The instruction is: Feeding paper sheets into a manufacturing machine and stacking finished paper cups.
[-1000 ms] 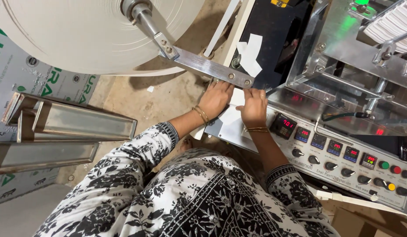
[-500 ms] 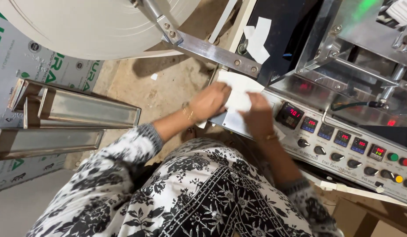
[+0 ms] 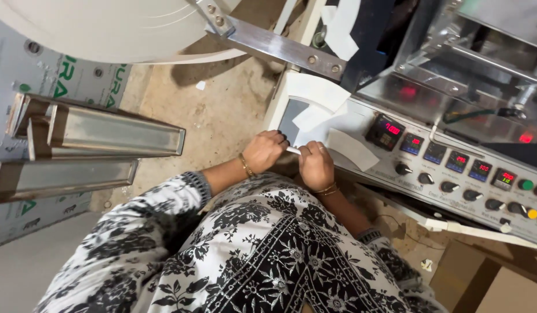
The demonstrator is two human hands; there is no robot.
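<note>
Both hands, left hand [image 3: 264, 152] and right hand [image 3: 316, 165], pinch a white paper strip [image 3: 315, 119] beside the control panel [image 3: 454, 168].

White paper strips [image 3: 315, 101] on grey control panel [image 3: 396, 191]. Red digit displays [image 3: 386, 128], black knobs [image 3: 448, 186], green button [image 3: 526, 185], yellow button [image 3: 532, 214]. Sleeves [image 3: 164, 203] black-white floral. Gold bangles [image 3: 246, 165]. Roll [image 3: 94, 29] cream-white. Floor [image 3: 216, 116] tan.
</note>
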